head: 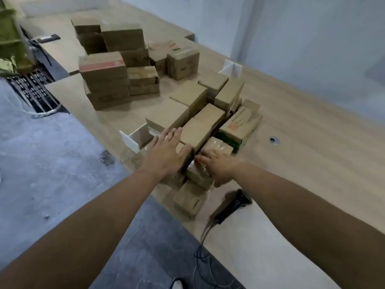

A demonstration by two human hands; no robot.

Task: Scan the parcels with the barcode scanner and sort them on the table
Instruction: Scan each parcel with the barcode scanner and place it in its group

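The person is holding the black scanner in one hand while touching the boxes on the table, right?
Not quite. The head view shows the black scanner lying on the table by itself, under the right forearm, with no hand on it. Both the left hand and the right hand are on the boxes on the table.

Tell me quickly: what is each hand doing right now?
Left hand: open, fingers straight, resting flat on a cardboard box.
Right hand: fingers curled round a tape-wrapped parcel.
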